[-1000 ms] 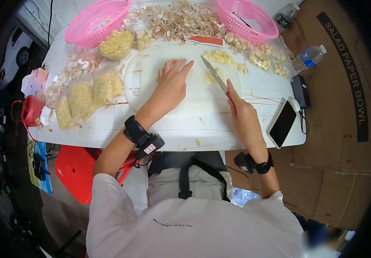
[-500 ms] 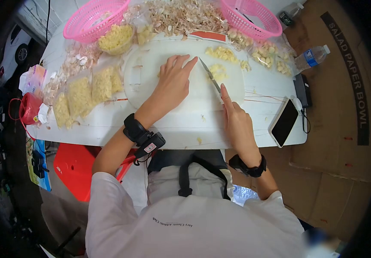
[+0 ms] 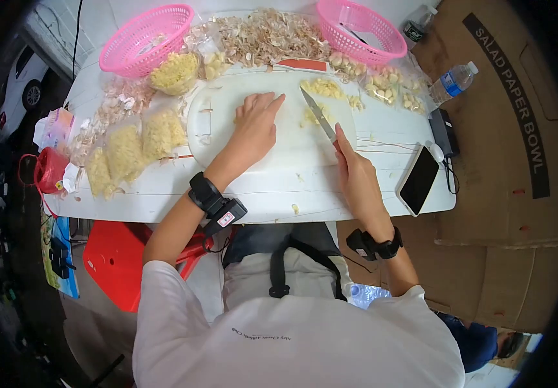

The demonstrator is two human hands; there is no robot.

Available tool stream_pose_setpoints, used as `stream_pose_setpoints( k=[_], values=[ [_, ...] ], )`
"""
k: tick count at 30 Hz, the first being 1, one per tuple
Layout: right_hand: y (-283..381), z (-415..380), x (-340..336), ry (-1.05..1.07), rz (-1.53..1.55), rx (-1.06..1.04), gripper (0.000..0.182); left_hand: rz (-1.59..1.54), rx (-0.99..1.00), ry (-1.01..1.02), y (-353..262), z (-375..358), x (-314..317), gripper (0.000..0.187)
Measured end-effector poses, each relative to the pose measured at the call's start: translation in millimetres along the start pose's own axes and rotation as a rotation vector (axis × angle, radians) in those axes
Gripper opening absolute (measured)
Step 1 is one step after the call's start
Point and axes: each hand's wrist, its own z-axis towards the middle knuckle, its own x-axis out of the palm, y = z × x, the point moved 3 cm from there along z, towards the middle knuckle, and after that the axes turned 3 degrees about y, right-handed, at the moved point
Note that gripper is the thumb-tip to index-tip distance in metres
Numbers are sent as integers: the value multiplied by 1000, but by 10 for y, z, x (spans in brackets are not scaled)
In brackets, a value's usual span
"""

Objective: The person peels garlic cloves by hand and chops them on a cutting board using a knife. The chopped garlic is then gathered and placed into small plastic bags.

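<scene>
My left hand [image 3: 253, 131] rests palm down on the left-middle of the white cutting board [image 3: 279, 150], its fingers a little bent and apart. Whether anything lies beneath it is hidden. In my right hand [image 3: 358, 183] is a knife [image 3: 318, 112], gripped by its reddish handle with the index finger along the top. The blade slants up and left over the board, apart from my left hand. Small chopped garlic pieces [image 3: 308, 118] lie beside and under the blade. A larger heap of chopped garlic [image 3: 326, 88] sits just beyond the tip.
Bags of chopped garlic [image 3: 125, 152] and a filled tub [image 3: 174, 72] stand left. Garlic skins [image 3: 269, 35] and two pink baskets [image 3: 146, 40] [image 3: 363, 35] line the back. Bagged peeled cloves [image 3: 382, 86], a bottle [image 3: 453, 83] and a phone [image 3: 419, 181] are right.
The view has shifted slightly. The knife has moved right relative to the board, over the smaller garlic pieces. My left hand has drawn back a little from the blade.
</scene>
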Motion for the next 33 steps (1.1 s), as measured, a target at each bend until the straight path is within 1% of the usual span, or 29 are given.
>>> stream_pose_setpoints(
  k=[2,6,9,11,13,17,19,21,23,24,26,29,31,33],
  values=[
    [-12,17,-4,39,-40,49,54,6,19,-11,-3,2,-4,65],
    [-64,30,67,46,-35,11,54,25,17,-36,-12,-2,-12,66],
    [-103,32,124,78,-97,19,54,27,34,-58,-19,-9,-14,66],
    [-123,28,161,-11,-118,-121,58,26,41,-64,-29,-11,-14,66],
    [-101,16,173,22,-152,-92,59,32,97,-104,-59,-20,-27,61],
    [-103,5,205,75,-263,-35,61,44,108,-113,-41,-17,-22,60],
    [-161,10,214,62,-209,-49,61,40,48,-50,-29,-3,-23,66],
    [-191,38,180,49,-159,-68,61,40,40,-45,-40,4,-29,66],
    [-158,66,103,-56,-42,-143,59,41,30,-40,-36,2,-31,66],
    [-121,57,79,-57,-44,-146,59,41,25,-35,-31,4,-28,66],
    [-33,24,57,-38,-32,-86,58,40,16,-33,-29,4,-34,67],
    [-2,-4,137,-16,-32,-102,59,30,16,-25,-48,-7,-32,67],
    [-5,-4,165,-23,-31,-115,60,48,69,-93,-62,-13,-39,61],
    [-1,6,180,-25,-30,-132,61,42,44,-66,-55,-15,-47,64]
  ],
)
